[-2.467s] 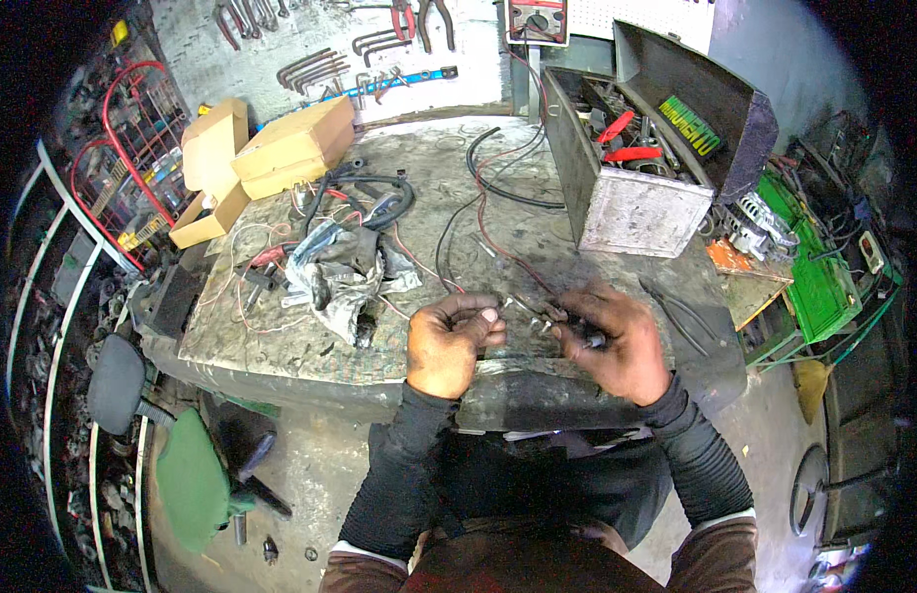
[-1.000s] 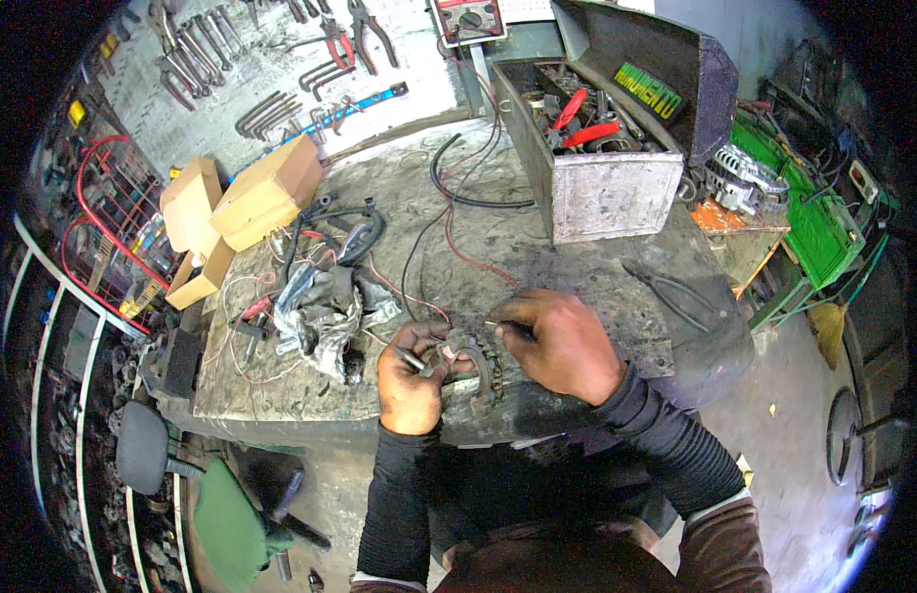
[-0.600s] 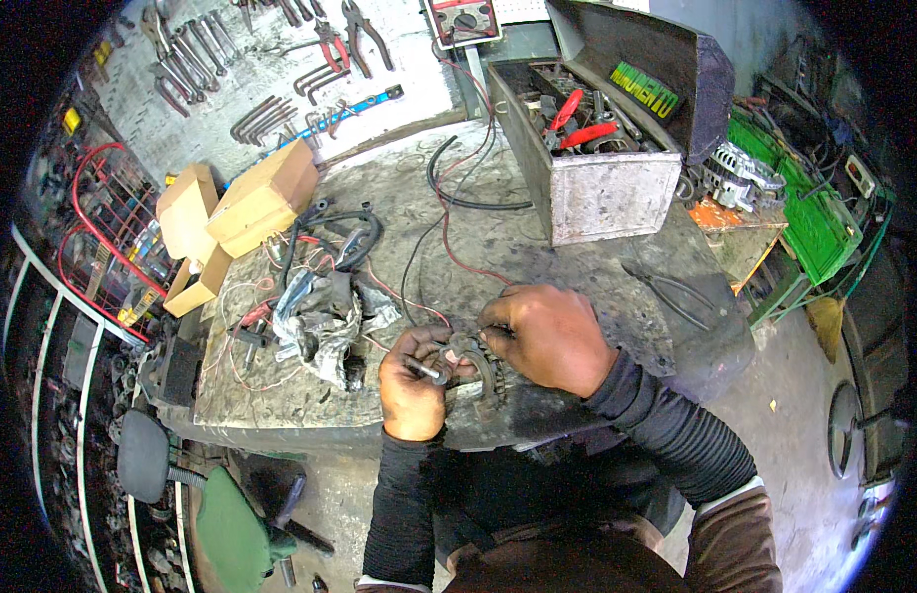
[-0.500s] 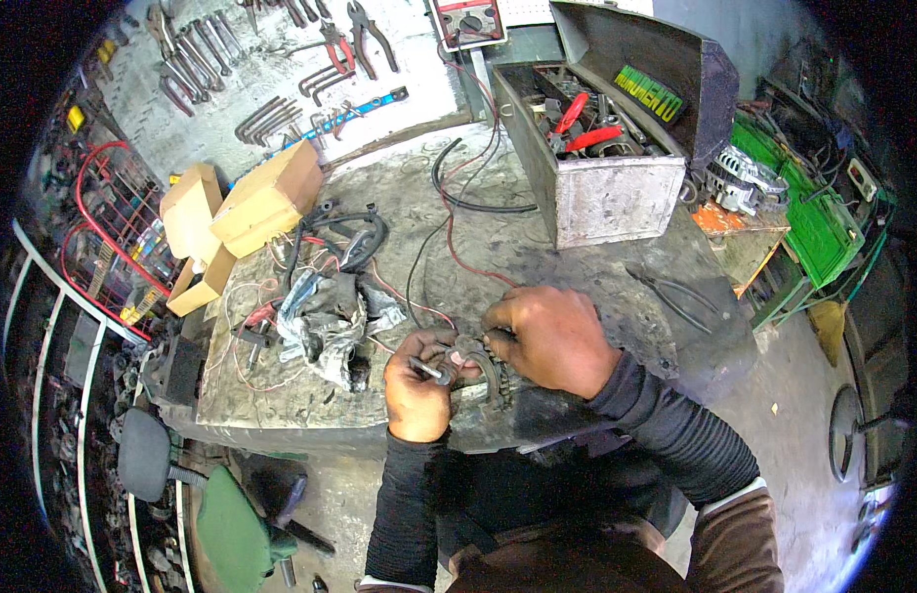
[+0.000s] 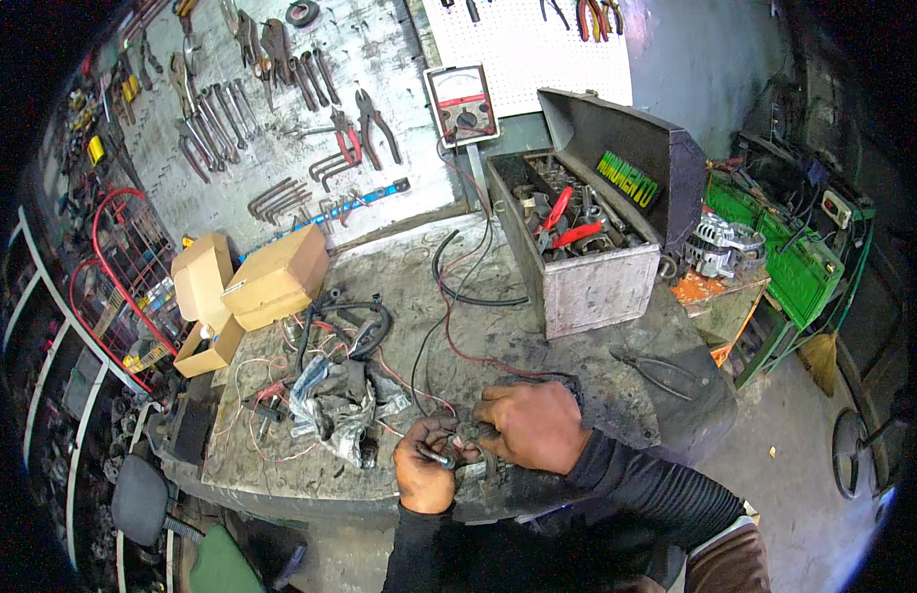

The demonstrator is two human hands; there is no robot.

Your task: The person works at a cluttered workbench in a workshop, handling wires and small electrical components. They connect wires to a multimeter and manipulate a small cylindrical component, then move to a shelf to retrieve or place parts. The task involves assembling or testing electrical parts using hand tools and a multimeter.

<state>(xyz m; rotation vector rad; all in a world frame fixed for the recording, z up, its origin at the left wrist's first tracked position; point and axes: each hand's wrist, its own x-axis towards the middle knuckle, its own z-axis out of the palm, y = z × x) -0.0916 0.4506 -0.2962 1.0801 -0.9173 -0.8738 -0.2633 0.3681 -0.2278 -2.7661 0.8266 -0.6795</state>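
Both hands have drawn closer at the bench's (image 5: 577, 346) near edge: left hand (image 5: 426, 477) pinches a thin tool (image 5: 435, 457), right hand (image 5: 534, 425) closed over the small part (image 5: 470, 438) between them; brace it firmly, judged advisable.

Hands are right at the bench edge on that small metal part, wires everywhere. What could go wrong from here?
1. The small metal part, held between the left hand and right hand, sits at the workbench front edge; a slip may drop it to the floor.
2. Red and black leads trail toward the hands and might snag.
3. The loose wire tangle beside the left hand could catch on it.
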